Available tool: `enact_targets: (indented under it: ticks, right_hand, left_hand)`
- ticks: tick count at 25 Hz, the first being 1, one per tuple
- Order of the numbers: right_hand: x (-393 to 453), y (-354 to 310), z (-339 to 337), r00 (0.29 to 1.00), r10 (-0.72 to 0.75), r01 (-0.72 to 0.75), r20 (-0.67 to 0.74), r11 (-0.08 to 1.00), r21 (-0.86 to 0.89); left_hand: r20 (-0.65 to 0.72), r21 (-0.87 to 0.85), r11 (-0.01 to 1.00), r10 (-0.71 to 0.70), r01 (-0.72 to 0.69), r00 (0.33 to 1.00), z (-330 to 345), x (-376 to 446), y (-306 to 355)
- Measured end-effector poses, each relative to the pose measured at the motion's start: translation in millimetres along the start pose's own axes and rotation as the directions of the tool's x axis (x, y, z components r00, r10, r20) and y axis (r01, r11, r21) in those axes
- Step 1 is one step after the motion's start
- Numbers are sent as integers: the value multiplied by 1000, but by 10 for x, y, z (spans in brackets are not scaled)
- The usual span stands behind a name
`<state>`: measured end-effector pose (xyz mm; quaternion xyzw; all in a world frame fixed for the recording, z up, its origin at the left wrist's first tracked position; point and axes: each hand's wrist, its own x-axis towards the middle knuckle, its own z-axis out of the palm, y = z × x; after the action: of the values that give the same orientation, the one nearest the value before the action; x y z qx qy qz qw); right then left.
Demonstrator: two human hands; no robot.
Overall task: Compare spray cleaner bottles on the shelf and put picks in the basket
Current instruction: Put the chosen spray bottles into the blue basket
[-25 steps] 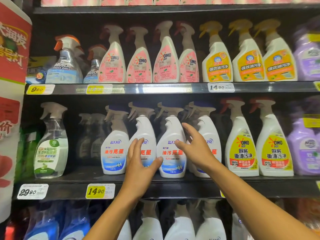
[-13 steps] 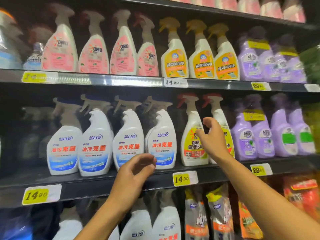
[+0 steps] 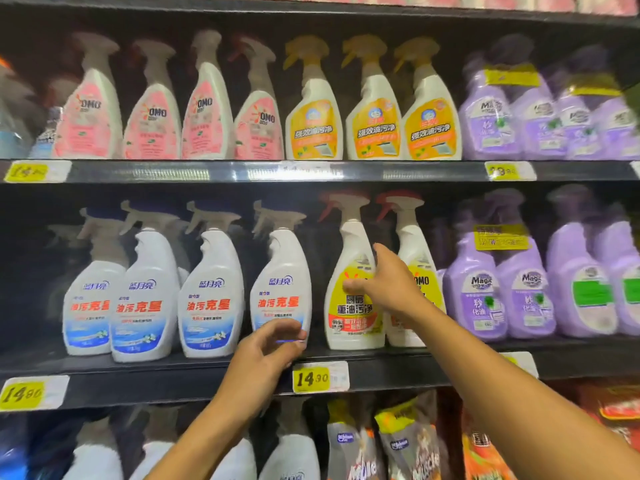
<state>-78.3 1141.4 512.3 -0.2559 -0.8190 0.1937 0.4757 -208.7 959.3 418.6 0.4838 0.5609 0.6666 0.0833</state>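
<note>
Both bare forearms reach up from below toward the middle shelf [image 3: 398, 370]. The right hand [image 3: 388, 285] is stretched out with its fingers straight and spread, the thumb lying across the yellow label of a white OMO kitchen spray bottle with a red trigger [image 3: 351, 292], the fingers pointing up between it and a second OMO bottle of the same kind [image 3: 414, 258] just to its right; it touches the label without curling round the bottle. The left hand [image 3: 266, 355] is lower, its fingers loosely curled and holding nothing, right in front of the base of a white spray bottle with a blue-and-white label and red writing [image 3: 280, 289], the rightmost of four alike. Yellow price tags on the shelf edge read 14.90 [image 3: 311, 378] and 14.80 [image 3: 22, 393]. Further right stand purple bottles marked Magic [image 3: 479, 289]. On the shelf above are pink-labelled OMO spray bottles [image 3: 152, 123], yellow-labelled sprays with yellow triggers [image 3: 375, 124] and more purple bottles [image 3: 490, 119].
</note>
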Motion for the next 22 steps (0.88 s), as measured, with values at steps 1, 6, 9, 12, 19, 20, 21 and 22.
enact_targets:
  ticks: [1, 6, 9, 12, 19, 20, 21, 22]
  right_hand:
    - [5, 8, -35, 1000, -20, 19, 16, 1000, 23]
    - [-23, 62, -138, 993, -106, 99, 51, 988, 116]
    - [-51, 138, -173, 989, -117, 98, 88, 975, 198]
    - [-43, 190, -202, 983, -136, 98, 123, 956, 277]
    - [48, 217, -116, 984, -99, 13, 145, 865, 502]
    - [43, 208, -120, 985, -77, -21, 156, 840, 543]
    - [28, 197, -141, 983, -57, -56, 174, 813, 579]
    - [2, 182, -170, 979, -44, -90, 200, 785, 614]
  left_hand:
    - [-20, -1, 1000, -7, 7, 1000, 51, 10, 12]
    - [-86, -9, 1000, -8, 7, 996, 262, -20, 100]
    - [-117, 27, 1000, -4, 7, 993, 342, -99, 153]
    - [-138, 70, 998, 2, 7, 990, 405, -158, 240]
    - [-156, 122, 991, -31, 50, 987, 402, -255, 343]
    - [-160, 111, 993, -31, 50, 987, 380, -266, 345]
    - [-164, 102, 994, -29, 46, 986, 365, -275, 345]
    - [-173, 97, 994, -26, 43, 985, 358, -284, 341]
